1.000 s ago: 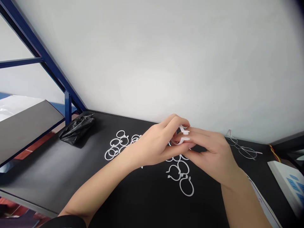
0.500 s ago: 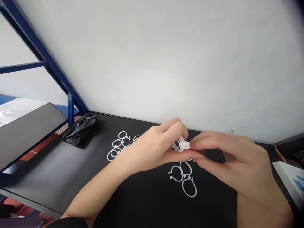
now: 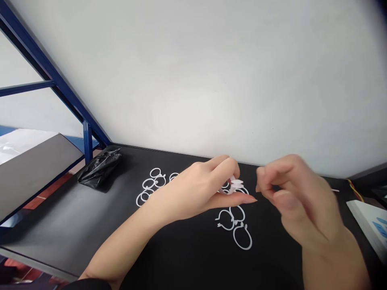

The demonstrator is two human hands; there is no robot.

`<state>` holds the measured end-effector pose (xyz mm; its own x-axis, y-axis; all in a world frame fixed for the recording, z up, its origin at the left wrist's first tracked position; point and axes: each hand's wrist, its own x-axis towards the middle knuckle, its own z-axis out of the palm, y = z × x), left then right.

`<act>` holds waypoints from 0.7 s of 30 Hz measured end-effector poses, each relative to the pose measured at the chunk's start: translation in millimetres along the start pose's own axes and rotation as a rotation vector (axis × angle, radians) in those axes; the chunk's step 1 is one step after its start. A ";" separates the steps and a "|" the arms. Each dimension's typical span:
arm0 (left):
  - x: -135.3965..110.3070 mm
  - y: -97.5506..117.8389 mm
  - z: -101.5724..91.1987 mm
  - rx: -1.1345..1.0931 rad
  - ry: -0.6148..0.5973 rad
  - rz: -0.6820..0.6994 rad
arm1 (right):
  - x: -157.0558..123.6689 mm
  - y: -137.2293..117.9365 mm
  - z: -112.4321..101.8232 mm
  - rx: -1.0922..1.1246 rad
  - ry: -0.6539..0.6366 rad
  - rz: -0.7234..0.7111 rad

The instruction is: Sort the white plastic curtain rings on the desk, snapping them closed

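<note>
Left hand (image 3: 199,193) pinches a small white ring (image 3: 234,186) above the black table (image 3: 181,249), over more rings (image 3: 232,221). Right hand (image 3: 290,193) is blurry, fingers curled, empty I think. I'd grip near the clasp so it won't twist.

No text, number or brand can be read; the white box (image 3: 367,227) at the right edge shows only blue marks (too blurred to read).

Obstacles we list: loose rings (image 3: 151,187) far left, more rings (image 3: 237,227) below our hands, black bag (image 3: 99,169) at the corner. Open bench (image 3: 181,249) lies between, near us.
</note>
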<state>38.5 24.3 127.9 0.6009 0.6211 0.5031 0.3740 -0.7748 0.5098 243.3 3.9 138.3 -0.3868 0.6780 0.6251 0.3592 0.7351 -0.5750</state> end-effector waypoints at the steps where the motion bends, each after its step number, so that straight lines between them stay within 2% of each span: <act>1: -0.1 0.5 -0.4 0.000 -0.010 -0.011 | 0.5 1.4 1.5 -0.031 -0.056 -0.012; 4: 0.1 1.0 -1.6 -0.004 -0.036 -0.043 | 2.4 4.3 5.7 -0.119 -0.159 -0.044; 9: 1.0 0.3 -1.0 0.019 -0.115 -0.064 | 4.8 3.9 7.3 -0.163 -0.183 -0.033; 14: 0.0 0.0 1.6 0.035 -0.040 -0.038 | 7.3 2.8 6.3 -0.181 -0.222 0.004; 17: 0.0 -1.0 1.3 -0.026 -0.036 -0.049 | 7.8 5.3 10.5 -0.179 -0.155 -0.051; 19: 0.5 -1.8 2.1 -0.119 -0.025 -0.054 | 7.0 9.2 18.1 -0.162 -0.042 -0.130; 21: 1.5 -1.9 5.5 -0.255 0.040 -0.041 | 5.4 14.4 29.5 -0.130 0.110 -0.219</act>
<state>42.5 26.0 123.9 0.5585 0.6597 0.5029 0.2046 -0.6970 0.6872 221.3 18.2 117.8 -0.3753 0.4931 0.7849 0.3856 0.8531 -0.3515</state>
